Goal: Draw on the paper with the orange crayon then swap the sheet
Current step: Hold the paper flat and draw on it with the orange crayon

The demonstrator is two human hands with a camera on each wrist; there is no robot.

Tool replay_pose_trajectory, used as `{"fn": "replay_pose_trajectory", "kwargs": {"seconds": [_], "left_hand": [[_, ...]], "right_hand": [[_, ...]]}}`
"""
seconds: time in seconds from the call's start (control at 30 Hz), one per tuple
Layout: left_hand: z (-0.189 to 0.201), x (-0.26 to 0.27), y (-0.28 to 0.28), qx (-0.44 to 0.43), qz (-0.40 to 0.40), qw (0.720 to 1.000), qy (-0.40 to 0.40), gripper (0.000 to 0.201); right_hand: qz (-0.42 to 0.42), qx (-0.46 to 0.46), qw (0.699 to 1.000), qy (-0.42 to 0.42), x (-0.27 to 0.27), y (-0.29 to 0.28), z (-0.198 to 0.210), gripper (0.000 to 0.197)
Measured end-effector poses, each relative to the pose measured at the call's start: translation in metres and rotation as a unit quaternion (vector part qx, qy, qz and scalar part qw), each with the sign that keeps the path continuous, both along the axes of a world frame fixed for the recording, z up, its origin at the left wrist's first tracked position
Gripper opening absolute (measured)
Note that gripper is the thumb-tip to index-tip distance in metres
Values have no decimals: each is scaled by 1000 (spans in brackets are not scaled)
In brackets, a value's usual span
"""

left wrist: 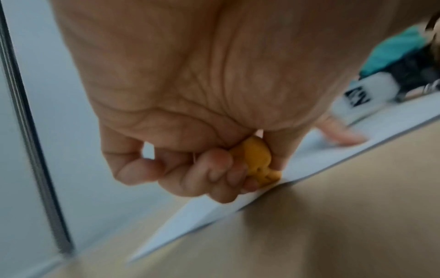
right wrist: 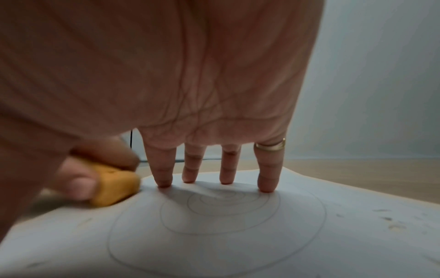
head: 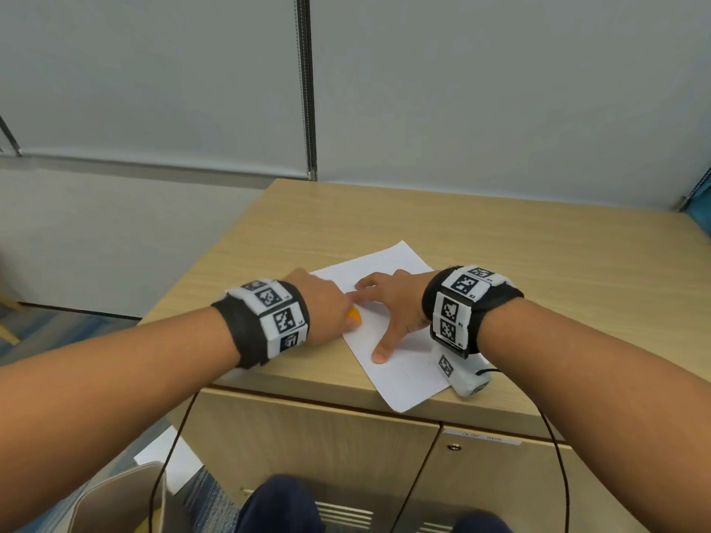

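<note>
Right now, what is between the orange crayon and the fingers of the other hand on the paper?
Only bare white paper. In the right wrist view a thin strip of it shows between the crayon and the nearest fingertip of the right hand.

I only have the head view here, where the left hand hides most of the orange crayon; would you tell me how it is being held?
Observer: The left hand pinches the orange crayon between curled fingers and thumb; it is a stubby chunk, and its lower end meets the paper near the sheet's edge.
Operator: Thank you. Is anything drawn on the sheet? It looks blank to me.
Observer: Yes, the right wrist view shows a faint spiral under the right hand.
Operator: And how does that hand touch the sheet?
Observer: Its four straight fingers press their tips on the paper, spread apart; one wears a ring.
</note>
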State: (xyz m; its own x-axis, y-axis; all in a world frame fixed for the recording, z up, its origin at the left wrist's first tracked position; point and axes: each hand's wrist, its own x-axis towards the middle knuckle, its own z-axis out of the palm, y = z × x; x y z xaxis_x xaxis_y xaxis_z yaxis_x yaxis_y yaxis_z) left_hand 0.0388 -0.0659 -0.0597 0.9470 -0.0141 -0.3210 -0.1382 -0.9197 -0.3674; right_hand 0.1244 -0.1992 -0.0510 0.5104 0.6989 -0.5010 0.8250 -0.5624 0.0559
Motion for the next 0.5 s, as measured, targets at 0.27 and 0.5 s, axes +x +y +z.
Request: {"fn": "replay_pose_trajectory", "kwargs": {"seconds": [0.27, 0.5], "left_hand": [[-3, -18, -20, -1, -62, 998, 1, 50], [6, 14, 5, 29, 32, 999, 4, 49]], "right_hand": [[5, -15, 1000, -7, 2, 4, 0, 122], [8, -12, 1000, -3, -3, 2, 4, 113]]}}
